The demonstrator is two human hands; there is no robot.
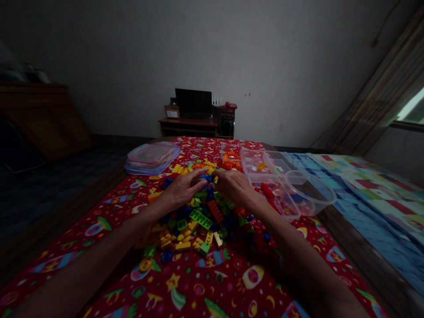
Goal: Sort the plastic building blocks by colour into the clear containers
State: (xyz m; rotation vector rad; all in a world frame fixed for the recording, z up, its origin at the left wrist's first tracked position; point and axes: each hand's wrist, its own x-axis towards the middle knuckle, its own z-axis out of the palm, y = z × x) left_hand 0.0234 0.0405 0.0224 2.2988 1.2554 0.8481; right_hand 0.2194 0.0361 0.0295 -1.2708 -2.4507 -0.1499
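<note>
Two hands meet over a big pile of blocks on the desk, which has a red cloth with rockets and stars on it. The hands come together at the 12 o'clock side of the pile.

The left hand is curled, and its fingertips are pinched on a small blue block. The right hand is curled too, and its fingertips come up to the same block. The room is too dark to tell if the right hand really grips it or only touches it. The blue block sits right between the two hands, just above the pile.

A stack of flat lids lies at 10 o'clock from the pile. A clear box with a few blocks inside is at 2 o'clock, and some orange blocks lie at 1 o'clock. A round tub sits at 3 o'clock, close to the edge of the desk.

I think a few things could go wrong. The blue block is tiny and held only by fingertips, so it could slip and drop into the pile, where it would be hard to find. Both arms lie beside the pile, so a quick move could push blocks across the cloth. The right arm is near the round tub, and a bump could tip it off the edge. In this dim light, dark colours could get mixed up too.
</note>
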